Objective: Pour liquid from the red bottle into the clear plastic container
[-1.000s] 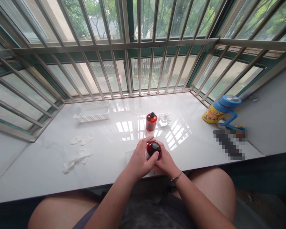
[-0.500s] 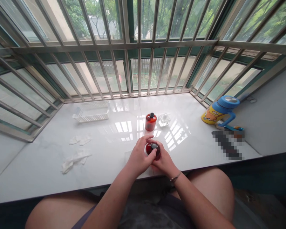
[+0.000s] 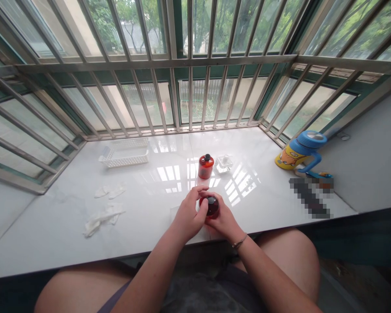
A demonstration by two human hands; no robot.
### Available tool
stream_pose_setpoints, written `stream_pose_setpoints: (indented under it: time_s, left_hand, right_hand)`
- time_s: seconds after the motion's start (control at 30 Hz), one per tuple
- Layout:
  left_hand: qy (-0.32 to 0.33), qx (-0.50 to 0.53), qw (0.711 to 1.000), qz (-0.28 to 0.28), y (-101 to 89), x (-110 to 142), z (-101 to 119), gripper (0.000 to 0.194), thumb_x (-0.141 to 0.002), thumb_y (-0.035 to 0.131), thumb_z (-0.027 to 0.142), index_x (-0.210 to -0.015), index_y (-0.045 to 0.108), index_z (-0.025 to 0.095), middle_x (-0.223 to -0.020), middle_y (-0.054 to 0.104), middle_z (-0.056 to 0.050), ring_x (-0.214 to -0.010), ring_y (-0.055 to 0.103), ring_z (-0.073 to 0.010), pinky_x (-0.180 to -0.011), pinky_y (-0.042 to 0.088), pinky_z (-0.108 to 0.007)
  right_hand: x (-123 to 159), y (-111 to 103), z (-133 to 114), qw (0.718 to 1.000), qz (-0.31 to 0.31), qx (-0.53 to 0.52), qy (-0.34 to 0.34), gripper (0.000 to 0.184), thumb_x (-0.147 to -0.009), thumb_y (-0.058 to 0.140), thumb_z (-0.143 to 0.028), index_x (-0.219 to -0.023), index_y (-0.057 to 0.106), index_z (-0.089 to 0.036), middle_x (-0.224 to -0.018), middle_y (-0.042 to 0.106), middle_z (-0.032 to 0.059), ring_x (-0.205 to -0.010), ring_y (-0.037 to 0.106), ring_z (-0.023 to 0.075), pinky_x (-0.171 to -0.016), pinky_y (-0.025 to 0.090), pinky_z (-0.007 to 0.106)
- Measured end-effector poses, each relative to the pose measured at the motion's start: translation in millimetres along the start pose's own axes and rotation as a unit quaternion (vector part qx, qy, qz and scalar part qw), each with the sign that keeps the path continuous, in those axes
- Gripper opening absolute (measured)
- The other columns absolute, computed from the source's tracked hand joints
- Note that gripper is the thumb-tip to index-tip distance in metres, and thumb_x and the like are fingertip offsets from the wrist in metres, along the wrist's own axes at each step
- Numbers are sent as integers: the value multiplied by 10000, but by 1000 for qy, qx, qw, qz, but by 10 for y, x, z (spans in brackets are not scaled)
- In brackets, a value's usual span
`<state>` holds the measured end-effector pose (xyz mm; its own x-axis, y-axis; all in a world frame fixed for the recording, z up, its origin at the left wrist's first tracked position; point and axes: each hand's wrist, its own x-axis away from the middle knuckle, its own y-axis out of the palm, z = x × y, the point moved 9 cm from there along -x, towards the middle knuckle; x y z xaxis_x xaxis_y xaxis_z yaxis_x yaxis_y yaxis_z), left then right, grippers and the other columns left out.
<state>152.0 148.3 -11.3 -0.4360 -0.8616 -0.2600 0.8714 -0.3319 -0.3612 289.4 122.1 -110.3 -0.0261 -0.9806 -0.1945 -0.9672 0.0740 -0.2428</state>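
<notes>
A small red container with a dark, shiny round top (image 3: 213,206) sits between my hands near the counter's front edge. My right hand (image 3: 226,221) is wrapped round its right and near side. My left hand (image 3: 189,214) curls round the left side, its thumb along the edge of the dark top and its fingers reaching over the far side. The container's lower part is mostly hidden by my hands. Just beyond them stands a red see-through bottle (image 3: 206,167) with a black cap. To its right is a small clear glass jar with a lid (image 3: 223,164).
A white perforated basket (image 3: 126,161) stands at the back left of the white counter (image 3: 156,195). Crumpled white tissues or gloves (image 3: 101,221) lie at left. At right are a blue and yellow handled flask (image 3: 298,152) and a pixelated dark item (image 3: 309,198). Metal bars close the back.
My left thumb has slid from the middle of the dark top toward its left edge, leaving more of the top in view. My right hand has hardly moved.
</notes>
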Motion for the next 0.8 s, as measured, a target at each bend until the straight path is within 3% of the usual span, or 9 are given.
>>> stream_pose_setpoints:
  time_s: [0.07, 0.13, 0.27, 0.5, 0.6, 0.7, 0.8]
  left_hand:
    - [13, -9, 1000, -18, 27, 13, 33, 440, -1037, 618, 227, -1464, 526, 278, -1469, 651, -112, -1377, 634, -277, -1195, 499, -500]
    - [24, -33, 999, -6, 31, 18, 52, 569, -943, 779, 262, -1457, 536, 282, -1494, 616, -115, -1410, 596, -314, -1196, 496, -522]
    - [-3, -54, 997, 50, 24, 0, -11, 678, -742, 973, 275, -1317, 613, 269, -1253, 679, -75, -1185, 679, -307, -1053, 577, -501]
    - [-47, -31, 997, 56, -1, -33, -107, 502, -837, 860, 151, -1273, 648, 283, -1137, 749, -31, -1123, 725, -258, -1061, 572, -460]
    - [-29, -14, 999, -10, 22, -16, -73, 458, -940, 734, 147, -1355, 617, 302, -1270, 749, -56, -1230, 718, -264, -1119, 556, -470]
    - [8, -8, 998, -66, 60, 16, 10, 499, -997, 622, 131, -1456, 563, 317, -1441, 680, -84, -1371, 655, -268, -1200, 517, -485]
    - [37, -26, 998, -37, 40, 10, 71, 584, -929, 775, 197, -1459, 556, 305, -1529, 597, -107, -1477, 552, -313, -1262, 456, -537]
  right_hand:
    - [8, -15, 12, 1000, 9, 14, 2, 782, -799, 893, -376, -1475, 505, -315, -1442, 644, 90, -1278, 682, 304, -1102, 572, 493]
    - [23, -31, 47, 999, 18, 26, 11, 788, -790, 901, -388, -1470, 509, -317, -1424, 649, 88, -1246, 697, 306, -1082, 583, 495]
    - [41, -23, 106, 999, 9, 22, 25, 832, -774, 913, -391, -1485, 487, -320, -1453, 640, 95, -1237, 707, 311, -1062, 598, 494]
    - [6, -10, 29, 1000, 9, -10, 8, 807, -779, 899, -304, -1482, 504, -328, -1488, 627, 83, -1319, 668, 307, -1131, 556, 494]
    - [1, 13, -17, 1000, -1, -31, 2, 735, -815, 874, -311, -1459, 520, -326, -1465, 646, 79, -1276, 693, 291, -1106, 573, 474]
    - [15, -6, 1, 1000, 6, -8, -6, 773, -808, 881, -347, -1481, 501, -319, -1471, 640, 90, -1296, 682, 307, -1112, 569, 491]
    - [33, -27, 81, 999, 20, 28, 1, 836, -779, 906, -396, -1498, 488, -312, -1479, 627, 104, -1298, 678, 329, -1103, 573, 511]
